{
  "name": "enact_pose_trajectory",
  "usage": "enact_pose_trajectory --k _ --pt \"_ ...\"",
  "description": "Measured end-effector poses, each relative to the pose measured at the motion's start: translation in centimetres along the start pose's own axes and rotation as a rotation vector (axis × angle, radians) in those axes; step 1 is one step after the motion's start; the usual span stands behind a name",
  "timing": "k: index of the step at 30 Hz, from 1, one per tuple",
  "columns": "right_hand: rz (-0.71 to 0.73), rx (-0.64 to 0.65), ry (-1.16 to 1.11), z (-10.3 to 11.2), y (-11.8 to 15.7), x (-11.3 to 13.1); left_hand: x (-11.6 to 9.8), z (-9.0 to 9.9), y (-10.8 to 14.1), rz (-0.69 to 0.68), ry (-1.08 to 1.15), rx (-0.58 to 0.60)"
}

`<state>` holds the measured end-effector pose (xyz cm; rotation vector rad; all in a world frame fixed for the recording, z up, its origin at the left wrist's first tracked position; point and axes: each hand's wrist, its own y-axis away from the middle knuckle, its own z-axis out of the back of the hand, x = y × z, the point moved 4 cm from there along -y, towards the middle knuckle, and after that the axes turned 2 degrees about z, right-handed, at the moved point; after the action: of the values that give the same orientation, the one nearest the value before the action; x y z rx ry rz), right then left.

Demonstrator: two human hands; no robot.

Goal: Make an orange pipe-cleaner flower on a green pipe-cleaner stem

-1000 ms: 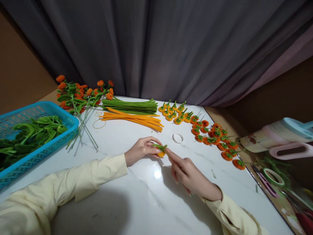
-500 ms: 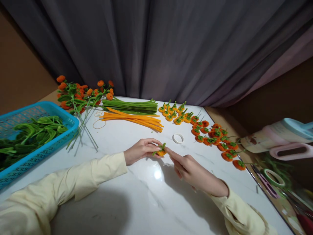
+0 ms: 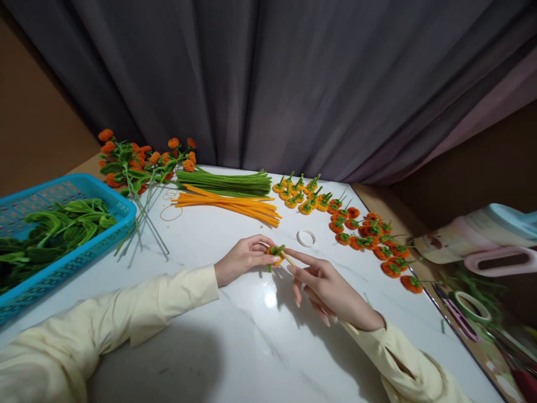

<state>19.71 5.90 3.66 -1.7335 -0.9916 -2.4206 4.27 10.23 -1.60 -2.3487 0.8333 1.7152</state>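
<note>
My left hand (image 3: pixel 243 259) pinches a small orange-yellow pipe-cleaner fruit (image 3: pixel 273 259) with green leafy strips on top, just above the white table. From the other side my right hand (image 3: pixel 327 288) grips a thin wooden stick (image 3: pixel 288 258) between thumb and fingers, with the other fingers curled loosely below. The stick's tip meets the fruit near its green top; its far end shows by the right wrist. Beyond the hands lies a white ring (image 3: pixel 306 238), perhaps a tape roll. Part of the fruit is hidden by my left fingers.
Orange pipe cleaners (image 3: pixel 229 205) and green pipe cleaners (image 3: pixel 224 183) lie behind. Several yellow pieces (image 3: pixel 305 207) and orange pieces (image 3: pixel 391 268) line the right. A blue basket (image 3: pixel 121 226) holds green leaves, beside stemmed orange flowers (image 3: pixel 136 162). A tumbler (image 3: pixel 448 238) and green tape (image 3: pixel 472 307) are far right.
My right hand has turned, and the wooden stick now shows between its fingers, its tip at the fruit. The fruit has tilted in my left hand, and a green strip now hangs below it.
</note>
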Motion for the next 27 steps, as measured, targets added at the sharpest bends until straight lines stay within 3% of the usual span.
enact_pose_trajectory --k 11,17,24,27 --pt "0.032 0.0 -0.07 -0.25 -0.23 0.57 -0.08 0.01 -0.07 0.02 0.019 -0.017" --pt "0.099 -0.028 0.001 -0.47 -0.57 0.4 -0.21 -0.06 -0.05 -0.027 0.012 -0.032" --pt "0.183 -0.086 0.106 -0.35 -0.76 0.57 -0.24 -0.04 -0.4 0.024 0.324 0.004" --pt "0.198 -0.112 0.12 -0.43 -0.8 0.77 -0.2 -0.12 -0.48 0.04 0.354 0.016"
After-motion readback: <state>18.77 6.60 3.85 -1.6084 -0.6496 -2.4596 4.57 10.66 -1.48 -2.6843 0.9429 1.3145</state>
